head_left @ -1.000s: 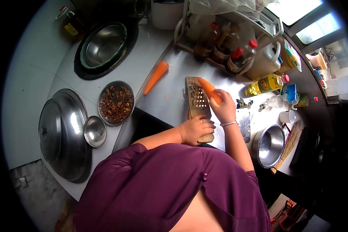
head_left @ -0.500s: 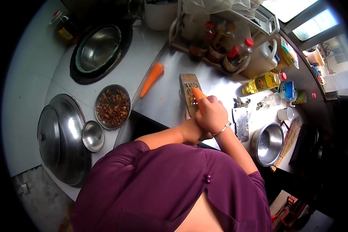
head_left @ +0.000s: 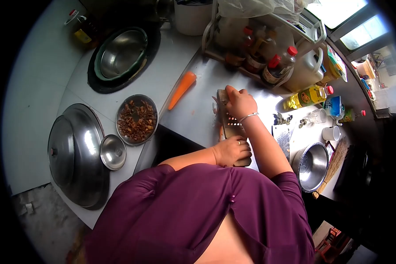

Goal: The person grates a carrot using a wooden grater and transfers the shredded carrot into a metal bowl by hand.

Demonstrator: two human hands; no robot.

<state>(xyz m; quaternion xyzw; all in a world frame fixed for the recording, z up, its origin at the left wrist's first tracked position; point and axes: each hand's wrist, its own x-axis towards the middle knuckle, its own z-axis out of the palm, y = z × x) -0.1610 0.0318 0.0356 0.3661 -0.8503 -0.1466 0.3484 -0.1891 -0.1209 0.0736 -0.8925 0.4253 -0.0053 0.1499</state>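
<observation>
Observed from my remote station: grating is under way, judged partial. The left hand [head_left: 233, 151] is closed around the near end of the wooden grater [head_left: 234, 130], bracing it on the metal worktop [head_left: 187, 125]. The right hand [head_left: 243, 104] is at the grater's far end, fingers drawn in narrow over what I take to be the held carrot [head_left: 229, 89]; only an orange tip shows, so I cannot tell how much of it is left. Done, as far as visible: an orange strip [head_left: 220, 132] by the grater's left edge, plus a tiny orange bit [head_left: 192, 112] on the metal. Not done: the spare carrot [head_left: 182, 90] lies whole, left of the grater and apart from it. Surroundings: to the left, a plate [head_left: 155, 110] of brown pieces [head_left: 138, 123], a small steel bowl [head_left: 113, 152] and a large domed lid [head_left: 86, 149]; to the right, a steel basin [head_left: 313, 166]. Constraint: the rack [head_left: 214, 56] with dark bottles [head_left: 273, 72] stands beyond the far end, limiting outward reach. The right hand hides the contact point.
</observation>
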